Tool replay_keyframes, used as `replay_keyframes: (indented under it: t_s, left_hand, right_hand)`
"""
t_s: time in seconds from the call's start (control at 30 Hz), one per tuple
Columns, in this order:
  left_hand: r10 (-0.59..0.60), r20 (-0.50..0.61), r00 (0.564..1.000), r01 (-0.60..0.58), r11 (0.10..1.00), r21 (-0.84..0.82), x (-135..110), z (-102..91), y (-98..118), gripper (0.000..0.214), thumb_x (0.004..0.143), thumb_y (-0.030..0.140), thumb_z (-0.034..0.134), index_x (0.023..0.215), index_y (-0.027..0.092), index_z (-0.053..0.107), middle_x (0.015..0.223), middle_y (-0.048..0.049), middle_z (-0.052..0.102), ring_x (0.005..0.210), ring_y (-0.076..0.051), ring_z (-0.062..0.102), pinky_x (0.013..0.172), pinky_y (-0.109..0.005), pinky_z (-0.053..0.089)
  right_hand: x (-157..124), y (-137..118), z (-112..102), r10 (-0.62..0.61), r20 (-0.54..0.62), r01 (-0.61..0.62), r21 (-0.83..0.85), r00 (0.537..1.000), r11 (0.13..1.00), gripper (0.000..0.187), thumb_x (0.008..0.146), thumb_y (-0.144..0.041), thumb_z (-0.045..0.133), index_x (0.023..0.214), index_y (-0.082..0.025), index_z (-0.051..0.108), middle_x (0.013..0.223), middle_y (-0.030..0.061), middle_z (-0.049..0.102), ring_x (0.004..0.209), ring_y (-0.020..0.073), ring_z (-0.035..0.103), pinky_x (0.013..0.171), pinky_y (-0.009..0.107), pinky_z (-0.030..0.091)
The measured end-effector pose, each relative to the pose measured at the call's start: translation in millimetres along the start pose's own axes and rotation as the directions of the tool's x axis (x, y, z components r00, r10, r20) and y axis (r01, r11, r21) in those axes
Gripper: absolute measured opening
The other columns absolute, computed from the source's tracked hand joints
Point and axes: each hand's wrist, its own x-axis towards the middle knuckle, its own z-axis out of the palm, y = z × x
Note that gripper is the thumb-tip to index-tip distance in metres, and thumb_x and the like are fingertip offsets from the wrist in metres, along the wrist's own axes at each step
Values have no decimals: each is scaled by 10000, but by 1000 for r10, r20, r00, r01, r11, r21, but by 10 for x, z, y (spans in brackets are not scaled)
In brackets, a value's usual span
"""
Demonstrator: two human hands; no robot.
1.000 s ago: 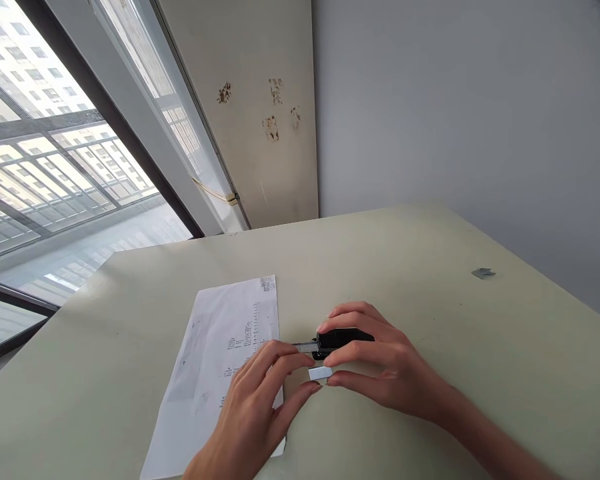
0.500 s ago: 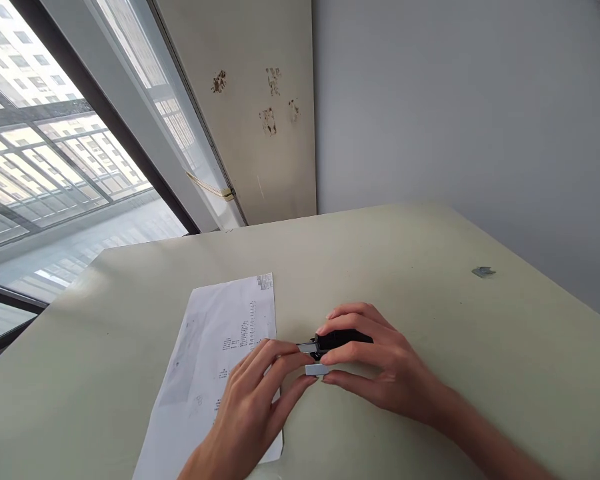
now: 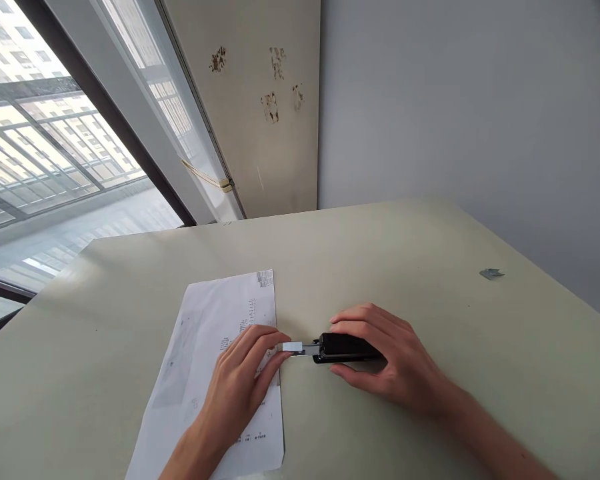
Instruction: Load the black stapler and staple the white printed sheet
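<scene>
A black stapler lies on the pale green table with its metal staple tray pulled out to the left. My right hand is wrapped round the stapler's body and holds it down. My left hand rests over a printed sheet of paper and pinches a small silver strip of staples at the open end of the tray.
A small grey metal scrap lies at the right of the table. A large window fills the left side. A stained beige wall panel and a grey wall stand behind the table.
The staple strip has moved from in front of the stapler, between both hands, up and left to the tray's end. My right hand has settled over the stapler body.
</scene>
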Motion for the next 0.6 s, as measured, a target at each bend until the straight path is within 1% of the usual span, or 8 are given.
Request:
replay_keyframes:
  t_s: [0.07,0.17,0.3,0.6]
  left_hand:
    - [-12,21,1000,12,1000,16,-9,4,-34,151,1050,198,578,1187,241,624,1115,-44,681,947,-164,678,808,-290,539]
    - [-12,50,999,11,999,34,-21,-2,-47,138,1062,223,558,1183,246,619,1096,-40,683,906,-163,678,782,-296,542]
    - [-5,57,998,2,999,40,-26,-15,-30,128,1071,234,534,1175,244,609,1061,-33,686,857,-157,673,766,-299,545]
    - [-17,72,997,15,999,30,-11,-16,-3,119,1071,265,522,1137,244,620,1015,-14,692,795,-141,680,724,-276,541]
  right_hand:
    - [-14,23,9,35,23,-35,-1,999,999,355,926,-296,779,1234,-262,606,1138,62,733,957,215,700,823,357,568]
    - [-29,34,30,60,59,-60,-5,996,998,377,925,-321,780,1251,-270,597,1122,55,731,930,212,704,805,351,571]
    - [-23,19,40,70,95,-69,-14,993,997,365,924,-320,763,1245,-272,596,1130,59,731,931,219,712,797,353,577]
    - [-36,24,36,79,122,-75,-42,989,996,367,932,-329,741,1259,-268,586,1175,66,727,979,219,720,834,348,585]
